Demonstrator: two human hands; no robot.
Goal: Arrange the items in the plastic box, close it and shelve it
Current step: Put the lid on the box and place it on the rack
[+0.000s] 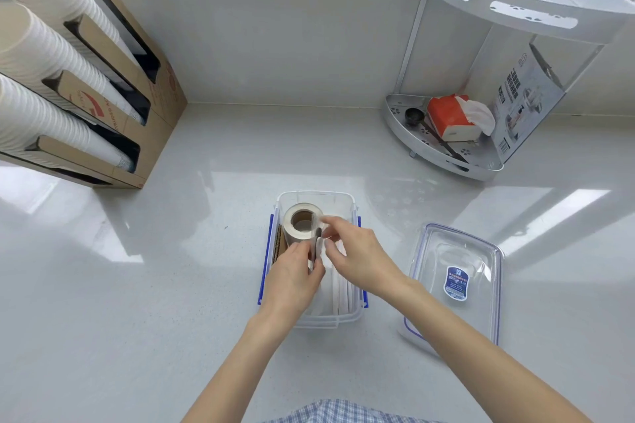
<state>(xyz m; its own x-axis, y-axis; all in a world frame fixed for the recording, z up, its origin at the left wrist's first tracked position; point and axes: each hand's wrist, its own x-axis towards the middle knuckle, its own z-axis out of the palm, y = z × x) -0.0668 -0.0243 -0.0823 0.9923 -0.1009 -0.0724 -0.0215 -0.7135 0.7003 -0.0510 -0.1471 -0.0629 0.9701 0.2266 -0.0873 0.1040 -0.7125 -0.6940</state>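
While both hands work inside the box (348, 197) on the counter (171, 285), the left hand (292, 276) pinches a thin strip (313, 251) beside the roll (302, 221). The right hand (357, 251) has curled fingers; its hold is unclear. Push things in snugly. One box, one roll, one lid (457, 280) nearby.

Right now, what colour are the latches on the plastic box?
Blue, on the plastic box; the latches show best in the head view.
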